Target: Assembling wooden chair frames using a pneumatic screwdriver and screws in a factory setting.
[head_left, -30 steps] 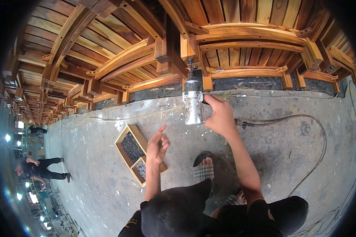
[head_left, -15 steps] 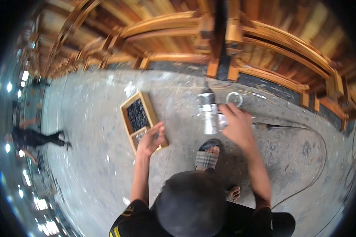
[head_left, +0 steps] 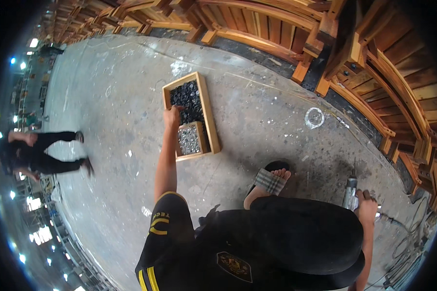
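A shallow wooden box [head_left: 210, 115] lies on the floor ahead of me, to the left. Small black hardware pieces [head_left: 185, 97] fill its larger part, and a smaller wooden compartment [head_left: 204, 138] holds silver pieces [head_left: 189, 139]. My left hand [head_left: 172, 117] reaches over the box's left side, its fingers curled down at the black pieces; what they pinch is hidden. Far to the right, my right hand [head_left: 367, 207] is closed round the handle of a silver-grey air screwdriver [head_left: 349, 193]. The tool is low near the floor, its slim bit pointing away from me.
Wooden slatted frames [head_left: 257, 26] run along the far side and curve down the right. A hose and cables [head_left: 403, 247] lie at the lower right. My sandalled foot [head_left: 269, 182] stands between box and tool. Another person [head_left: 46, 150] is at the far left.
My left hand has gone from above the silver compartment to the black pieces. My right hand has carried the air screwdriver right and lower. The view has shifted, and my knee now shows.
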A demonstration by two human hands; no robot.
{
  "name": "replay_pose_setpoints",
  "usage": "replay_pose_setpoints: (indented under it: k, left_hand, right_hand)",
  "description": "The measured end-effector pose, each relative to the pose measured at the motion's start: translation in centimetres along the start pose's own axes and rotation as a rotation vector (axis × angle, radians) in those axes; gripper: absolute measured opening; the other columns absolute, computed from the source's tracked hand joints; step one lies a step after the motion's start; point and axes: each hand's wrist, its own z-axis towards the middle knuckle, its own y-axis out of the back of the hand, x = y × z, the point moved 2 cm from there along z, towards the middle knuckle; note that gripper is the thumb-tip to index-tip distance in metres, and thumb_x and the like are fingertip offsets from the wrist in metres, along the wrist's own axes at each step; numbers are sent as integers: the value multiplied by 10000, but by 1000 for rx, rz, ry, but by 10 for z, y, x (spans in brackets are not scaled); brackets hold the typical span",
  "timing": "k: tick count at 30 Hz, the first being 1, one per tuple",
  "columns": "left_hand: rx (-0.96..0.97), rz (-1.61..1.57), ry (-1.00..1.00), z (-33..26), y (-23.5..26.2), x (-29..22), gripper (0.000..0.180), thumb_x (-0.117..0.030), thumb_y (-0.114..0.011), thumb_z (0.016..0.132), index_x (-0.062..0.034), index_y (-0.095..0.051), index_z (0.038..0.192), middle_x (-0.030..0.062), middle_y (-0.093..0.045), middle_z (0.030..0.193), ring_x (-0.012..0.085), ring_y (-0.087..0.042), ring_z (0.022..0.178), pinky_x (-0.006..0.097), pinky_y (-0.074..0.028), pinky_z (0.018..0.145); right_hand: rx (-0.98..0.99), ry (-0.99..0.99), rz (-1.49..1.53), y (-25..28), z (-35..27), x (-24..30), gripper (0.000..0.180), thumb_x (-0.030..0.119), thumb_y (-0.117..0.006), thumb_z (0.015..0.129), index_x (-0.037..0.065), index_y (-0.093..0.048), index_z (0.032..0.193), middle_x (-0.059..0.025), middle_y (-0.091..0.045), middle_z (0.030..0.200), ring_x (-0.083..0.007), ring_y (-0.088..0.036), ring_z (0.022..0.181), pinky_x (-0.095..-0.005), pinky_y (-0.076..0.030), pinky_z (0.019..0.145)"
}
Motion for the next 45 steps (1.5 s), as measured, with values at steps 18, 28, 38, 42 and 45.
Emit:
replay_pose_setpoints:
  k: [18, 28, 38, 42, 45]
  left_hand:
    - [-337, 1256, -443, 39, -18, 10, 499, -525, -381, 934, -56, -515, 1039, 230, -657, 794, 392, -658, 753, 483, -528, 642]
    - [-191, 1237, -413, 24, -34, 12, 551, -542, -452, 881, -48, -694, 881, 231, -658, 856, 408, -644, 813, 482, -509, 761]
    - [799, -1024, 174, 17, -17, 21, 343, -383, -443, 905, -139, -459, 665, -34, -252, 480, 120, -257, 424, 262, -244, 426]
    - [406, -1196, 352, 11, -17, 9, 263, -315, -456, 900, -97, -491, 758, -22, -341, 567, 116, -287, 461, 256, -251, 410]
    - [478, -842, 262, 20, -3, 11, 243, -271, -395, 943, -68, -512, 881, -26, -352, 566, 110, -327, 472, 222, -230, 371]
  right_hand:
    - [25, -317, 488, -73, -32, 36, 269, 121, -650, 691, 62, -543, 931, -157, -559, 840, -381, -586, 775, -445, -457, 654]
    - [-120, -240, 636, -10, -9, 18, 258, 162, -663, 705, 49, -545, 905, -166, -563, 826, -392, -579, 781, -435, -449, 653]
    - [-59, -14, 574, -20, 4, 3, 234, 169, -662, 720, 12, -517, 814, -198, -557, 756, -421, -552, 777, -412, -422, 634]
    - [-123, -14, 581, -2, 3, 11, 187, 160, -628, 735, 38, -570, 864, -198, -575, 778, -419, -572, 818, -431, -445, 645]
    - [-82, -47, 675, -32, 9, -7, 249, 166, -624, 726, 65, -586, 950, -183, -592, 825, -415, -581, 841, -441, -461, 663]
